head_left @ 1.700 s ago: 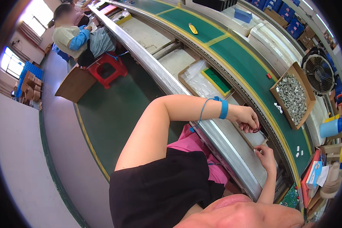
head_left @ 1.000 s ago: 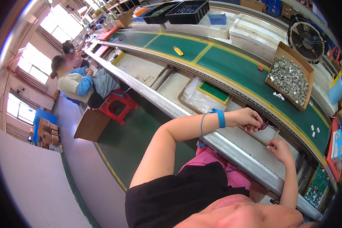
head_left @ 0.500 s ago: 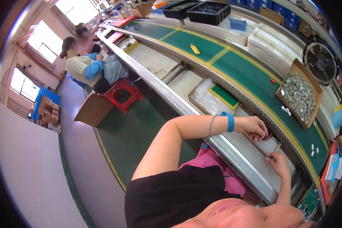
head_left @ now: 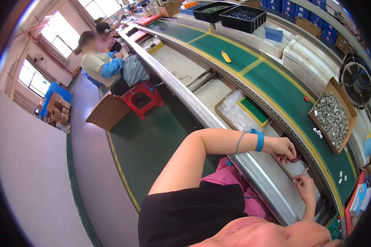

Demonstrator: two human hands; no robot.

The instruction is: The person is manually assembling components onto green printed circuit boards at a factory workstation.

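Note:
My left hand (head_left: 282,149), with a blue strap (head_left: 259,141) round its wrist, is closed on a small dark-red thing (head_left: 297,159). Its kind is hard to tell, since the fingers cover much of it. Just nearer to me is my right hand (head_left: 306,188), its fingers bent together in a pinch. Something small and pale may be at those fingertips, too small to make out. Both hands are above the pale work surface between the metal rail (head_left: 257,177) and the green conveyor belt (head_left: 276,84). Close beyond them lies a whitish piece (head_left: 296,168).
A cardboard tray of small metal parts (head_left: 330,119) sits across the belt. On the belt are a yellow tool (head_left: 226,57), a red piece (head_left: 306,99) and small white pieces (head_left: 340,180). A box with plastic bags (head_left: 239,111) lies left of my hands. Co-workers (head_left: 107,66) sit farther along.
The whole view has shifted, so the scene sits slightly farther right and lower. Both hands keep nearly the same places and grips. A seated co-worker's head has changed position.

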